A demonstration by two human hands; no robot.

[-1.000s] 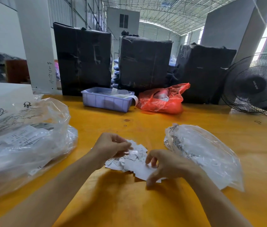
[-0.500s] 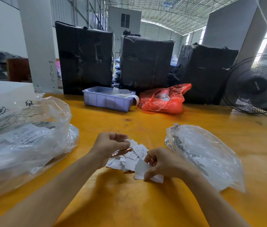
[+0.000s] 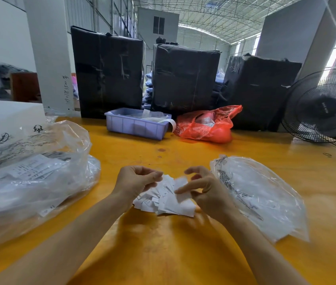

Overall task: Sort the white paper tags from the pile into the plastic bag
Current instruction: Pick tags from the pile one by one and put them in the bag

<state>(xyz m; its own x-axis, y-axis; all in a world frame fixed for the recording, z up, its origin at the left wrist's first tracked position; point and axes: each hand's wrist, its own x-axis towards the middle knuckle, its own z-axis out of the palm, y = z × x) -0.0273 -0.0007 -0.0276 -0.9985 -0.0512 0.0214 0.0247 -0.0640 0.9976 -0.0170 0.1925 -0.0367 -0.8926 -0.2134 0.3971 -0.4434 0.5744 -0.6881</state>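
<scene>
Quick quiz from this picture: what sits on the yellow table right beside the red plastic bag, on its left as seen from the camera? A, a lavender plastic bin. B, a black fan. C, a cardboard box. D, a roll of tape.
A: the lavender plastic bin stands on the yellow table directly left of the red plastic bag, while the black fan is off at the right edge.
</scene>
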